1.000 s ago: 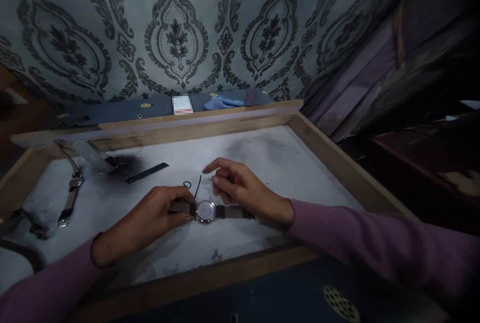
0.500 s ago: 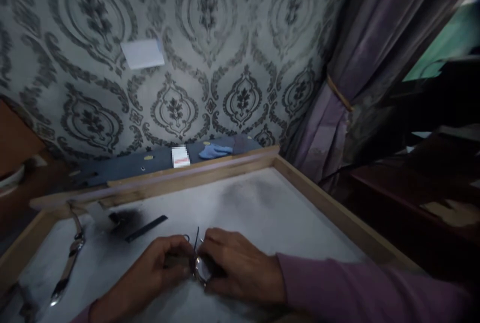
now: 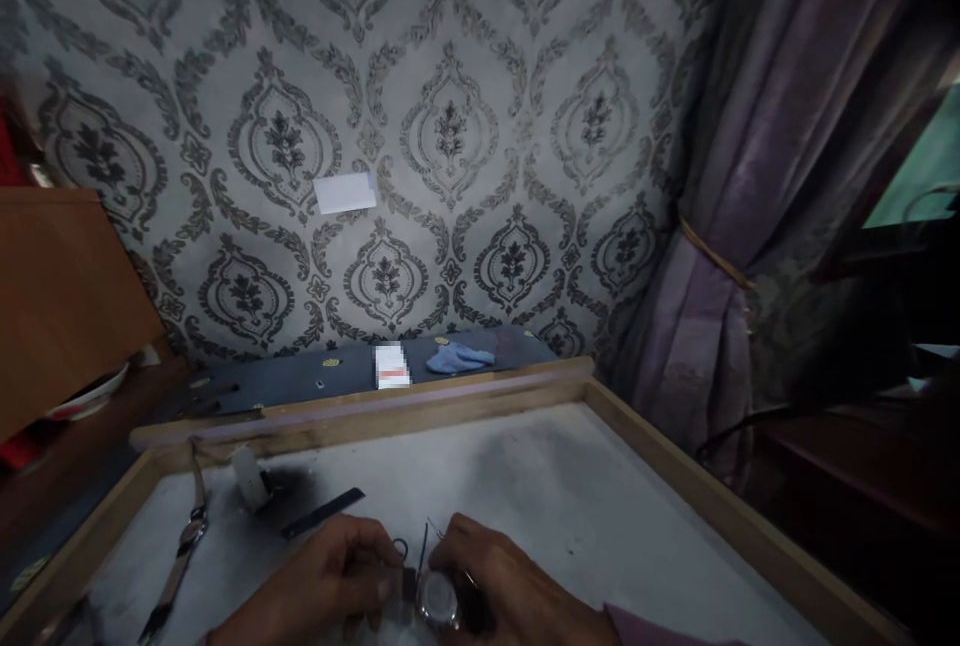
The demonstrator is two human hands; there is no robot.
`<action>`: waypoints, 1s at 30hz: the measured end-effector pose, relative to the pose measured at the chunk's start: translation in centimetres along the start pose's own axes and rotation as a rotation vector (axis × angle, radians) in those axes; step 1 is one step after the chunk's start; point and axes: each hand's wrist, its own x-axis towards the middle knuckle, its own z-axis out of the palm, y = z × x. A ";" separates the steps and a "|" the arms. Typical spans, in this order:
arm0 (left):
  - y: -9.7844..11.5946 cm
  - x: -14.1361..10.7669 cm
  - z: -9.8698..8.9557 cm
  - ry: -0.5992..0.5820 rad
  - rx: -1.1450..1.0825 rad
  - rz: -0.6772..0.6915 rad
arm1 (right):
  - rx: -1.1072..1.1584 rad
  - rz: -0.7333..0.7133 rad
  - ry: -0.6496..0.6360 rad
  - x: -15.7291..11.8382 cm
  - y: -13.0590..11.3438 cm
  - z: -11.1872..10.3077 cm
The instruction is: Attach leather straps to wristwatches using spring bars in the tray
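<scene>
Patterned wallpaper [image 3: 450, 116] behind wood-framed tray [image 3: 525, 466] w/ white base. L hand [image 3: 330, 581] part-curled, fingers pinching dark strap of round watch [image 3: 439, 600]; watch sits btwn hands, just beside R hand's fingers. R hand [image 3: 499, 581] mostly closed, w/ thin metal tool [image 3: 436, 528]; exact grip can't tell. Black flat strip [image 3: 324, 513] just beyond L hand; 2nd watch [image 3: 193, 530] farther L of it.

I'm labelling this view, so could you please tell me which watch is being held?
The silvery-rimmed watch, held between the left hand and right hand; the other clearly visible watch lies untouched, farther left.
</scene>
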 end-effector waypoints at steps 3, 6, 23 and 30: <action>0.3 0.0 -0.4 0.006 -0.017 0.029 | 0.143 0.125 0.006 0.6 0.7 -0.1; 1.3 -0.4 -0.7 -0.013 0.006 0.029 | 0.343 0.235 -0.071 1.1 1.2 -0.6; 3.1 -1.3 -3.4 0.133 0.131 -0.074 | 0.353 0.265 -0.086 1.5 2.6 -3.2; 2.7 -1.0 -2.7 0.085 0.116 -0.108 | 0.300 0.261 -0.110 1.7 2.9 -2.7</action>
